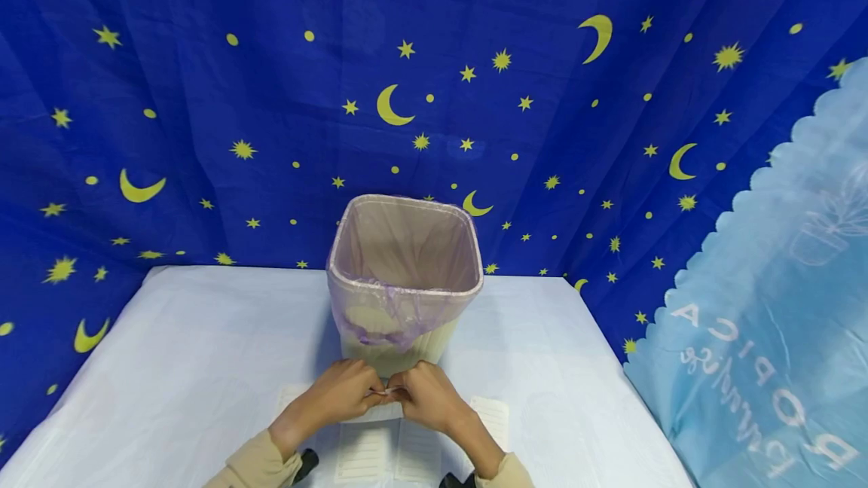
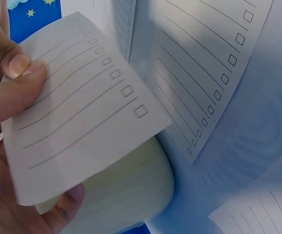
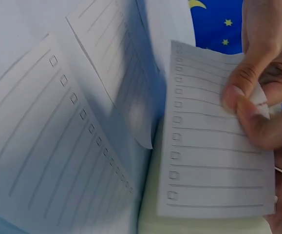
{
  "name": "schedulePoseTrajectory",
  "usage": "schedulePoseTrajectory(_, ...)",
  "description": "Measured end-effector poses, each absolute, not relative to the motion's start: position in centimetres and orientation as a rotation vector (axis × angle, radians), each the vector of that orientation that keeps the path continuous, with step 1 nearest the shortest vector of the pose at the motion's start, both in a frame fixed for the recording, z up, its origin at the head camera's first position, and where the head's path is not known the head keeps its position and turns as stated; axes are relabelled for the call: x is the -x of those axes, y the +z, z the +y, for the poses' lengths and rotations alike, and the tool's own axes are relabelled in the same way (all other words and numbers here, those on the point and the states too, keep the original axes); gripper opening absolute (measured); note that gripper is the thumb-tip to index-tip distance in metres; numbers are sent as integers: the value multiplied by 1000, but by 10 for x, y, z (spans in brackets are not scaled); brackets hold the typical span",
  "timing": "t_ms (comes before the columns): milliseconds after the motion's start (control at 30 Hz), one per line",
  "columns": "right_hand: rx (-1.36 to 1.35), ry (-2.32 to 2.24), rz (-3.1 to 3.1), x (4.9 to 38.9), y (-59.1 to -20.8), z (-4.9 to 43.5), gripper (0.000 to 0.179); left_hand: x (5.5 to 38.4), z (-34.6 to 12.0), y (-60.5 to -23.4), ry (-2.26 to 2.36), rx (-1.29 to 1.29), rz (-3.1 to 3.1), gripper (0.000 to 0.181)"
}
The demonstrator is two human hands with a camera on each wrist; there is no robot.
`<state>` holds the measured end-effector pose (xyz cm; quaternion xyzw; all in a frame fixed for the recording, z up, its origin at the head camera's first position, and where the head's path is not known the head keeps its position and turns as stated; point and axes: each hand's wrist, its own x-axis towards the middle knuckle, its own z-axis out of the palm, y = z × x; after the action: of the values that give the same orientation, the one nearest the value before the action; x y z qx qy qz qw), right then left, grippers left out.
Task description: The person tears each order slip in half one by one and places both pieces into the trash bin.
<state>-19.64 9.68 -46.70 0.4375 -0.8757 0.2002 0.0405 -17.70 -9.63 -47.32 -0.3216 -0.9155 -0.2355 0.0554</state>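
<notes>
Both hands pinch one white checklist sheet (image 1: 380, 413) by its top edge, thumbs side by side, just in front of a pale waste bin. In the left wrist view, the left hand (image 1: 341, 391) holds the sheet (image 2: 82, 107) with the thumb on its lined face. My right hand (image 1: 429, 396) grips the same edge beside it; ruled lines and small boxes show on the sheet (image 3: 214, 146) in the right wrist view. A small notch appears at the edge near the thumbs. The bin (image 1: 434, 341) stands upright, with a translucent purple liner (image 1: 389, 311) folded over its rim.
Several more checklist sheets lie on the white-covered table (image 1: 576, 398), including one sheet (image 1: 359, 454) in front of me and another sheet (image 1: 491, 416) to the right. Behind stands a blue curtain (image 1: 271, 96) with stars and moons; a light-blue cloth (image 1: 780, 285) hangs at right.
</notes>
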Motion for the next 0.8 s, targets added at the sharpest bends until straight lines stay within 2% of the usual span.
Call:
schedulePoseTrajectory(67,-1305,655,-2667,196,-469,96,9,177,-96,-473,-703,980,-2759,30)
schedulePoseTrajectory(300,-1175,896,-2705,196,-472,93,11,175,-94,-469,-618,968,-2681,14)
schedulePoseTrajectory(467,-1143,1160,-2702,198,-472,91,13,174,-94,-468,-598,971,-2660,39)
schedulePoseTrajectory(533,-1132,1269,-2696,200,-473,91,13,174,-95,-468,-603,976,-2649,40)
schedulePoseTrajectory(700,-1048,1425,-2704,205,-479,92,11,174,-96,-469,-583,983,-2584,13)
schedulePoseTrajectory(800,-1016,1417,-2715,206,-480,92,12,175,-97,-470,-581,976,-2597,6)
